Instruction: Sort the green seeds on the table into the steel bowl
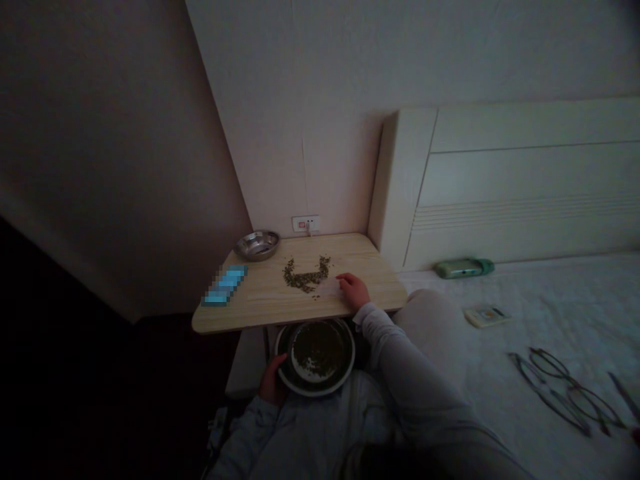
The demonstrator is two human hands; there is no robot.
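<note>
Left hand (pixel 273 381) gripped the basin (pixel 316 393) at the lap, just below the counter (pixel 265 308) edge; right hand (pixel 354 292) was curled beside loose grains (pixel 303 280) on top, grasp unclear. A careless sweep could've scattered grains; a tilted basin, spilled its contents.

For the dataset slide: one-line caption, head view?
Left hand holding a bowl below the tabletop's edge, right hand beside loose dark bits on top.

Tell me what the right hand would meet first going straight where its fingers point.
Probably the loose bits on the table, left of the right hand; its height above the table is unclear.
</note>
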